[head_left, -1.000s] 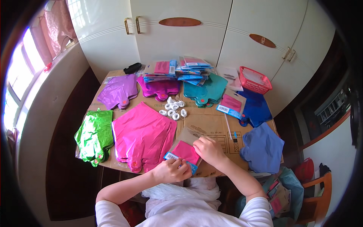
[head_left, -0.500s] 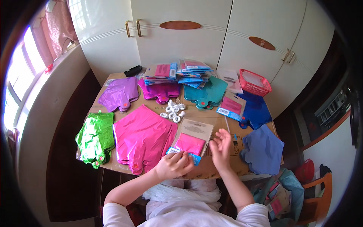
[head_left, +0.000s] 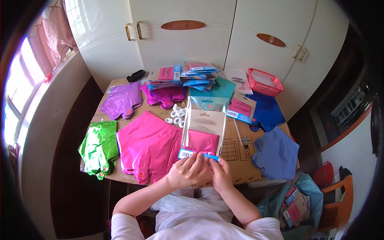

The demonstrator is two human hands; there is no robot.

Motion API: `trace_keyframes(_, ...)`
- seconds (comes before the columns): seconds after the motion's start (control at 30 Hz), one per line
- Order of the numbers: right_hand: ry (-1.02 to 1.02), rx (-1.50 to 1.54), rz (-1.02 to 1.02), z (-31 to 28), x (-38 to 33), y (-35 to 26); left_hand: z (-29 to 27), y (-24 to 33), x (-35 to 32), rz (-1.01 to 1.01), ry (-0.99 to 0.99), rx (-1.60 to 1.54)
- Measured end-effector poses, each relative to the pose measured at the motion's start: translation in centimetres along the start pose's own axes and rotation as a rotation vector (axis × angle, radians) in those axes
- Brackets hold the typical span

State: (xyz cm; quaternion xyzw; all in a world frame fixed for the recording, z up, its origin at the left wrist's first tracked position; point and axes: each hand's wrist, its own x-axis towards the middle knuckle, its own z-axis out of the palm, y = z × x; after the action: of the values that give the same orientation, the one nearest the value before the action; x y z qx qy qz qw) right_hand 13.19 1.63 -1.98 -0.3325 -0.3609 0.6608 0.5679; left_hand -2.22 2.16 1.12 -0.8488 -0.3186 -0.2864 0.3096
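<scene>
Between my two hands is a clear plastic packet [head_left: 205,124] with a beige printed card and a folded pink foil sheet [head_left: 202,141] inside. Its clear top end stretches away from me over the table. My left hand [head_left: 186,172] is closed on the packet's blue lower edge, fingers bent. Beside it my right hand [head_left: 221,173] pinches the same edge near its right corner. The fingertips of both hands nearly meet, and what lies under them is hidden. Left of the packet lies a stack of shiny pink foil balloons [head_left: 150,144]. Several white ribbon rolls [head_left: 175,116] sit just beyond.
Flat foil stacks ring the cardboard-covered table: green [head_left: 99,146], purple [head_left: 122,100], teal [head_left: 220,89], dark blue [head_left: 269,112], and periwinkle [head_left: 276,154]. Finished-looking packets [head_left: 200,74] pile at the back near a red basket [head_left: 265,82]. A bag of packets [head_left: 312,196] rests on a chair at right.
My right hand has come down from its raised, open pose beside the packet to pinch the lower edge. The packet now lies straighter, its clear end extended away from me. The view has shifted slightly.
</scene>
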Motion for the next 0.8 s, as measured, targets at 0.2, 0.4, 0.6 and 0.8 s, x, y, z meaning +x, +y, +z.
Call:
trace_keyframes(0.2,0.03,-0.041,-0.055,-2.3,1.2,0.5,-1.4,0.1,-0.2,-0.305,0.03,-0.247)
trace_keyframes(0.4,-0.091,0.016,-0.01,-2.8,0.5,0.8,0.1,0.5,-2.8,-1.376,0.36,-1.802)
trace_keyframes(0.6,-0.15,-0.166,-0.015,-1.0,0.2,-0.7,0.0,0.3,-3.5,-1.492,0.43,-2.015)
trace_keyframes(0.8,-0.118,-0.279,-0.289,-0.7,1.1,-0.7,-0.2,0.6,-2.6,-1.441,0.487,-1.866)
